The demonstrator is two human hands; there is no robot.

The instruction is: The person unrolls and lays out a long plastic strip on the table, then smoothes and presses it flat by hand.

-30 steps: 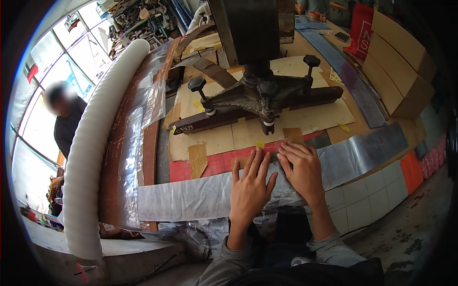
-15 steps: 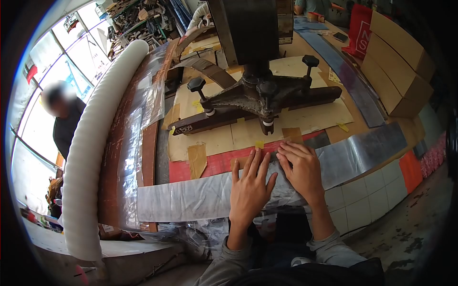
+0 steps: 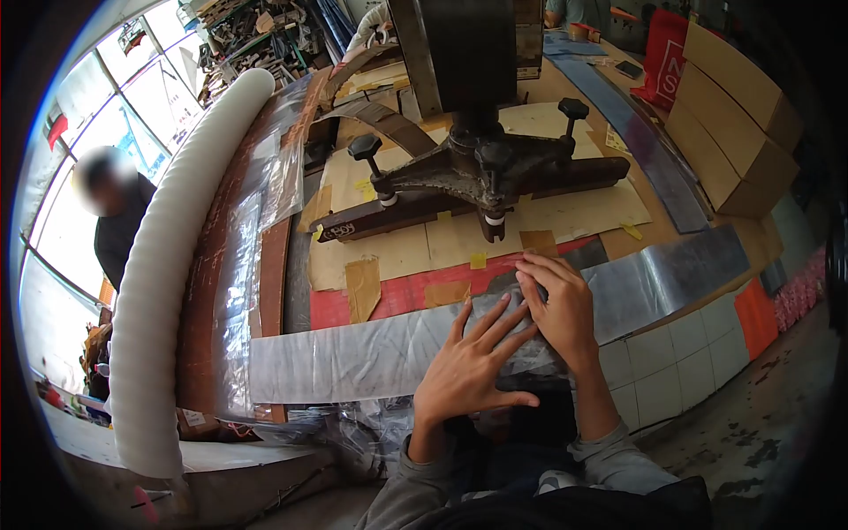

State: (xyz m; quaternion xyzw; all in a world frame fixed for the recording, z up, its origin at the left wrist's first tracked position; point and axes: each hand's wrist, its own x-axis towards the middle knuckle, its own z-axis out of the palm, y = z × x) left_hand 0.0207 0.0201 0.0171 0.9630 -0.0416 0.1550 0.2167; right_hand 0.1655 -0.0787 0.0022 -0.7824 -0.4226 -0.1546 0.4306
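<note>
My left hand (image 3: 468, 367) is open, its fingers spread and thumb held out, over a clear plastic sheet (image 3: 336, 362) along the table's near edge. My right hand (image 3: 565, 309) is beside it at the sheet's far edge, thumb and fingers bent together; whatever they may hold is too small to make out. Just beyond lies a red strip (image 3: 389, 299) with a piece of brown tape (image 3: 448, 293) on it. A pale board (image 3: 415, 261) borders the strip, with a small yellow tape piece (image 3: 478, 261) at its edge. A dark metal press (image 3: 481, 177) bears down on the board.
A long white foam roll (image 3: 168, 256) runs along the left side, near brown sheets under clear plastic. Brown cardboard boxes (image 3: 720, 132) and a red bag (image 3: 662, 57) stand at the right. Another person (image 3: 119, 212) is beyond the roll, at the far left.
My left hand has drawn back toward me from the red strip, its fingers spreading and its thumb swinging out. The brown tape on the strip is now uncovered. My right hand has curled slightly.
</note>
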